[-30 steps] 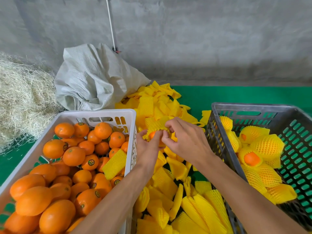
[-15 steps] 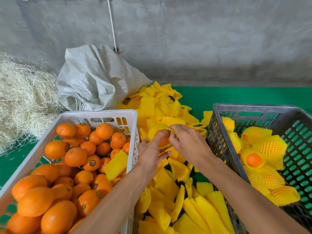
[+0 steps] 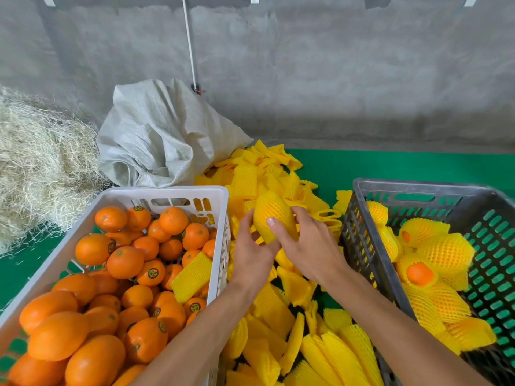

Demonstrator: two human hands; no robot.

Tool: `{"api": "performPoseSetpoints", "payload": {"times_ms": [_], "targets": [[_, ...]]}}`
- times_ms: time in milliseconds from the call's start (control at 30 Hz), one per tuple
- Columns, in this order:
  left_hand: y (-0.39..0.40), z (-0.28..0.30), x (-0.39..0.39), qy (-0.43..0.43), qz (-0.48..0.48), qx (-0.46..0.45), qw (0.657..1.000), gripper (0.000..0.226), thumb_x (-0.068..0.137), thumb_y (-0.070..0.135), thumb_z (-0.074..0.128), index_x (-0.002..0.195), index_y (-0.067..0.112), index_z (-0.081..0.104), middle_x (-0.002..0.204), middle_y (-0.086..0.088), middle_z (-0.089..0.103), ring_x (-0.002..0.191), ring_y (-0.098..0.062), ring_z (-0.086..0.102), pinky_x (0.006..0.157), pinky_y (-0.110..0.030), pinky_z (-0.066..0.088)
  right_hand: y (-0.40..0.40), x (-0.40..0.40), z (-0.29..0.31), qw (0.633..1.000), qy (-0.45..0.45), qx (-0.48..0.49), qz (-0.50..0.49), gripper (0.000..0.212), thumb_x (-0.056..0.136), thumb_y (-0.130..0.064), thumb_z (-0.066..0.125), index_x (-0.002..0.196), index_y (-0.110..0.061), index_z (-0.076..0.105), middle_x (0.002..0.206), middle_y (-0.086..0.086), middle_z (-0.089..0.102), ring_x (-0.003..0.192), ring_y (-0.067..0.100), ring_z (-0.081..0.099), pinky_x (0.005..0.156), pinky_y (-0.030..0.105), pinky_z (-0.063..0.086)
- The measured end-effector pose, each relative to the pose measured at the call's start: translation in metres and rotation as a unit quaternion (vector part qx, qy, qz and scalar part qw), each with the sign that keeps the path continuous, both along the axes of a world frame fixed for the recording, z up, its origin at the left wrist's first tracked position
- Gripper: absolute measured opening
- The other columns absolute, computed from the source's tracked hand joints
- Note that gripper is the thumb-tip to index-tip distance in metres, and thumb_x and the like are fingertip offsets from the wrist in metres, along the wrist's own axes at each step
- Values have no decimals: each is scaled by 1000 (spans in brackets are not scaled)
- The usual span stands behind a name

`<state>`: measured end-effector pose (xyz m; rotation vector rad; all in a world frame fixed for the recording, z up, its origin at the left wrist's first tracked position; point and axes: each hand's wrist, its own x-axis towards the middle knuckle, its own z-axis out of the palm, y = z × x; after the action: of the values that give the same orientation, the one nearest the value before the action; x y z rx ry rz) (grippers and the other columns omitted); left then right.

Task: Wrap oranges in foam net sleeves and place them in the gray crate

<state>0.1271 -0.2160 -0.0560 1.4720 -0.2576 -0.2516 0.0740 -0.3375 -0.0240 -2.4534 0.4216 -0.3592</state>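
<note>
An orange fully covered by a yellow foam net sleeve is held up between the two crates. My left hand cups it from below and the left, fingers curled against it. My right hand grips it from the right, thumb pressed on its front. The gray crate at right holds several sleeved oranges. The white crate at left is full of bare oranges, with one loose sleeve lying on them.
A heap of yellow foam net sleeves covers the green mat between and beyond the crates. A crumpled white woven sack sits behind the white crate, straw at far left, a concrete wall behind.
The sleeve has been drawn fully over the orange, so no orange skin shows. Both hands lifted the wrapped fruit slightly, and my right thumb moved onto its front.
</note>
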Motion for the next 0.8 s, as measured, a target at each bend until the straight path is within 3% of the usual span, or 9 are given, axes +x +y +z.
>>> {"api": "performPoseSetpoints", "payload": {"times_ms": [100,167,267,333,533,600,700,800], "targets": [[-1,-1,-8,-69,-92,3,993,90,91,4,75,162,26,24,153,12,48,136,-5,53,103,-26,53,-6,0,1,998,-12,38,-39,92,86,-80,52,156,-27,25,152,3,47,136,27,48,101,44,47],[-3,-2,-9,-99,-122,0,988,94,91,-1,73,163,30,19,158,16,42,142,-3,45,109,-27,49,-15,1,9,996,-56,-30,-66,89,84,-78,57,152,-27,31,148,2,50,130,26,53,96,43,50],[-3,-7,-14,-145,-130,39,980,86,94,6,72,160,37,26,156,20,41,142,-3,44,105,-25,50,-39,3,21,962,-153,-181,-132,81,81,-64,71,143,-18,45,128,9,56,113,30,60,84,40,53],[-2,-8,-18,-137,-132,58,980,80,94,16,74,155,44,31,147,20,50,130,-3,54,94,-24,55,-62,0,27,942,-185,-193,-202,79,80,-58,75,140,-15,47,122,12,54,109,32,59,84,43,52],[-2,-10,-16,-129,-111,85,982,66,96,20,72,149,41,39,126,19,62,111,-4,64,82,-29,60,-125,-20,17,926,-100,-154,-330,77,85,-48,76,144,-11,44,130,20,48,118,41,52,96,53,47],[-1,-11,-16,-136,-110,103,979,63,97,22,70,148,41,38,124,17,63,107,-3,65,77,-29,61,-130,-22,11,931,-49,-138,-335,68,91,-50,69,141,-8,48,132,21,49,122,41,50,99,52,44],[-1,-14,-15,-151,-108,122,975,59,98,26,68,147,42,38,120,26,62,100,-2,67,74,-35,63,-129,-21,11,938,-43,-120,-323,50,96,-45,63,131,-9,62,131,17,53,121,37,53,98,50,45],[-1,-17,-12,-167,-94,128,973,55,99,26,67,144,42,42,119,17,64,99,-1,67,69,-34,63,-119,-18,15,945,-46,-148,-289,40,96,-39,66,123,-10,67,126,14,55,117,36,56,97,48,46]]}}
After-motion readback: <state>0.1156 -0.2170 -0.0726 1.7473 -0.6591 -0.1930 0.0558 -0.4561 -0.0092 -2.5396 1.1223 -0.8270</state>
